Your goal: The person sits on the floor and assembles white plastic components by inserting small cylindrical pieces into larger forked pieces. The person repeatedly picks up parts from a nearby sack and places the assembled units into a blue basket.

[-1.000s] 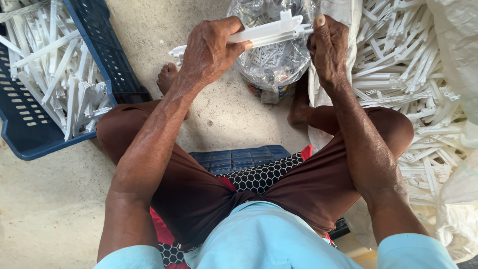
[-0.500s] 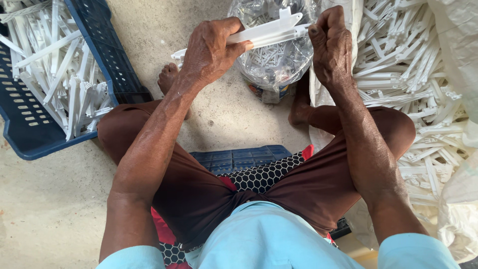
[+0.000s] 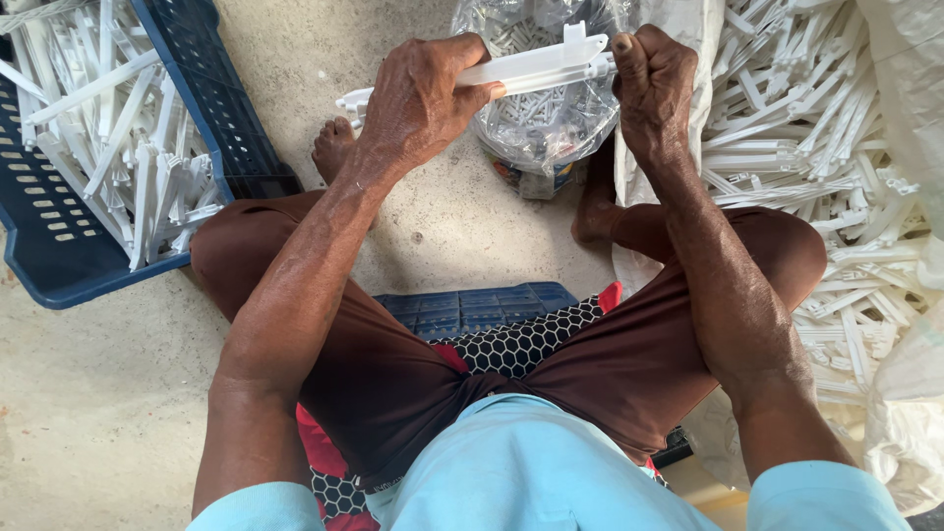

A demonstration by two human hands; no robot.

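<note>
A concrete floor (image 3: 118, 413) is seen underneath everything. To the right, a great heap of white plastic strips (image 3: 816, 167) is spread on a pale sack (image 3: 914, 393). To the left, a blue crate (image 3: 59, 256) is set on the floor, and more white strips (image 3: 128, 167) are piled inside it. A low blue stool (image 3: 472, 307) with a red and black patterned cushion (image 3: 521, 339) is occupied by the person, whose brown shorts (image 3: 393, 374) and bare feet are seen from above. Between the feet, a clear plastic bag (image 3: 551, 123) filled with small white parts is stood on the floor.

Up at the top, the long white plastic piece (image 3: 536, 67) is held level above that bag, between both hands. Its left half is wrapped by the left hand (image 3: 418, 103), fingers curled tightly over it, thumb pressed along its underside. Its right end is gripped by the right hand (image 3: 654, 84), closed into a fist, thumb raised against the small upright tab there.
</note>
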